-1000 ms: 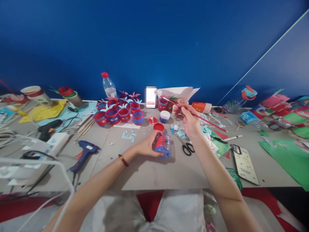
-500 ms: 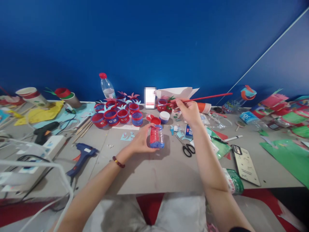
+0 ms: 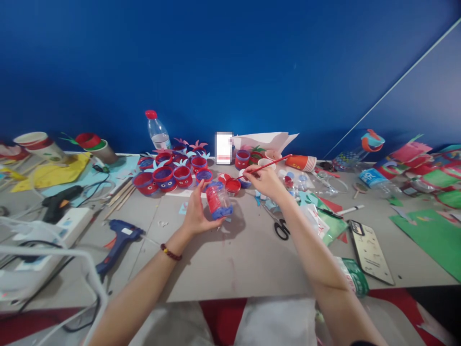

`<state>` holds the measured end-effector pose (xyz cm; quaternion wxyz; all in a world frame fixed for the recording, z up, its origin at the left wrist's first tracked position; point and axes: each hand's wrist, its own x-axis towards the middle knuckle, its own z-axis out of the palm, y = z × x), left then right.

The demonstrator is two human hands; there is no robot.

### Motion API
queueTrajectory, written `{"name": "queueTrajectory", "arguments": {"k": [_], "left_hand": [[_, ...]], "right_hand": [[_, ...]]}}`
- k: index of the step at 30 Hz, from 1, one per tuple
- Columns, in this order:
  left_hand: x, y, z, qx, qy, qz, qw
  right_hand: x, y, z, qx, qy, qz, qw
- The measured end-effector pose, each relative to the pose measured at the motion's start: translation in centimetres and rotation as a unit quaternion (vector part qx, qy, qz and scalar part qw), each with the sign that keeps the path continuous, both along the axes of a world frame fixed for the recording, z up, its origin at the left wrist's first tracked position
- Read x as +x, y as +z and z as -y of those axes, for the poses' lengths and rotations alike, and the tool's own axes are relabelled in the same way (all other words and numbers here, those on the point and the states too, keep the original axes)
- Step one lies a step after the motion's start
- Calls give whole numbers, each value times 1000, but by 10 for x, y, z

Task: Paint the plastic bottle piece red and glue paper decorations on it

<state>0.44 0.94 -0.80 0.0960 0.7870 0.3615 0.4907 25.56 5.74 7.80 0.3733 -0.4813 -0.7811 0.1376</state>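
My left hand [image 3: 196,211] is wrapped round a clear plastic bottle piece [image 3: 219,201], tilted above the table, with red paint on its middle and blue at both ends. In my right hand [image 3: 264,182] is a thin red paintbrush [image 3: 270,165], pinched near its lower part. The brush's tip is at the small open pot of red paint [image 3: 233,186]; whether it dips into the paint I cannot tell. A second pot [image 3: 245,180] stands partly behind my right fingers. Several red and blue painted cups with eyes [image 3: 165,179] are grouped just left of the pots.
Two glue guns [image 3: 118,240] and a white power strip [image 3: 61,235] with cables lie on the left. Black-handled scissors [image 3: 281,229] are beside my right forearm. Further right are a phone [image 3: 370,252] and green paper [image 3: 428,235]. A capped bottle [image 3: 157,132] stands near the blue wall.
My right hand has come down and left, bringing the brush tip to the red paint pot. My left hand has moved slightly left and tilted the bottle piece.
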Motion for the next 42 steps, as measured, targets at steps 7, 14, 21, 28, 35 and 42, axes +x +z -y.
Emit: {"name": "queueTrajectory", "arguments": {"k": [7,14,21,28,35,42], "left_hand": [[0,1,3,-40,-11,-29,999],[-1,1,2,-53,-32,-37,997],[0,1,4,-61,-52,-34,996],[-1,3,5,-73,-49,-54,995],[-1,0,4,-84,-46,-87,992],[-2,0,3,-76,-48,-81,993]], "right_hand": [[-2,-7,-4,6,10,45,999],[-3,-17,-9,23,0,20,1000],[-3,-21,-11,55,-10,7,998],[-6,-25,-11,53,-10,32,998],[-7,-24,-11,22,16,-3,1000],[-2,-15,-9,-24,23,-55,998]]}}
